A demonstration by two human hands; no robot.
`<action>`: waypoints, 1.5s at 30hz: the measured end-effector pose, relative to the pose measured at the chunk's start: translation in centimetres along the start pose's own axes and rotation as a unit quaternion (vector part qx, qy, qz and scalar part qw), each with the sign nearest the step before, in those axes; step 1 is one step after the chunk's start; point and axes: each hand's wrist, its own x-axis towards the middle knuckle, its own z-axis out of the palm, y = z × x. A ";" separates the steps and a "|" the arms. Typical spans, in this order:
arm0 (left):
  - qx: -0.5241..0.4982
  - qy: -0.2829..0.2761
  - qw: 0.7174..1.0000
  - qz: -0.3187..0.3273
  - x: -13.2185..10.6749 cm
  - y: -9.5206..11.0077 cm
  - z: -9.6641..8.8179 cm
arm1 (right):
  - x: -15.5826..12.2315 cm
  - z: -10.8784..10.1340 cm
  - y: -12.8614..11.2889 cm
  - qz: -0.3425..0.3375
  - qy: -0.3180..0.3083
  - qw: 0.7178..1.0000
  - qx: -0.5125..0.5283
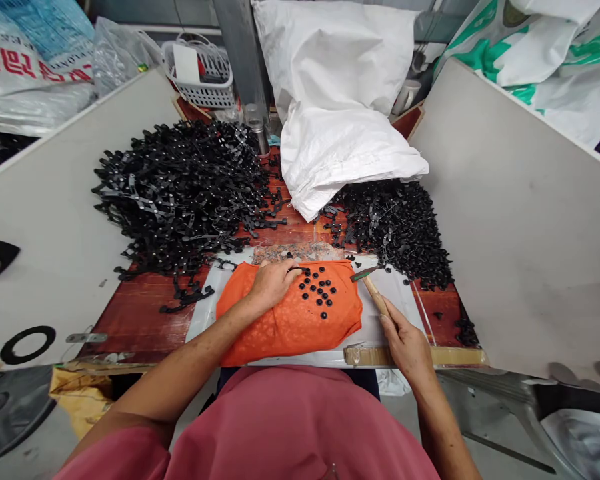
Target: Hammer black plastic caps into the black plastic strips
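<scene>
My left hand (pixel 274 285) rests on an orange cloth-covered pad (pixel 275 333), with its fingers closed on a small black plastic part (pixel 304 270) at the pad's far edge. Several round black buttons (pixel 323 297) lie loose on the pad, just right of that hand. In my right hand (pixel 406 341) is a hammer; my fingers wrap its wooden handle. The narrow greenish hammer head (pixel 364 274) hangs over the pad's right edge. Beneath the pad lies a white sheet (pixel 397 293).
A large heap of black plastic parts (pixel 180 187) covers the table's left; another heap (pixel 395 227) lies right, partly under a white woven sack (pixel 345 140). Grey panels (pixel 525 200) wall both sides. A grey basket (pixel 205 83) and a glass bottle (pixel 257 130) stand behind.
</scene>
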 end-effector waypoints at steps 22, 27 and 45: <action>0.107 0.040 0.993 0.044 -0.4 0.2 0.5 | 0.9 -1.5 -8.2 -0.227 0.049 0.969 -0.081; 0.105 0.028 0.993 0.037 -0.4 0.3 0.3 | 1.6 0.0 -9.1 -0.225 0.034 0.963 -0.148; 0.121 0.000 0.974 0.190 0.6 -1.7 -4.7 | 2.6 -0.3 -9.6 -0.217 -0.009 0.943 -0.251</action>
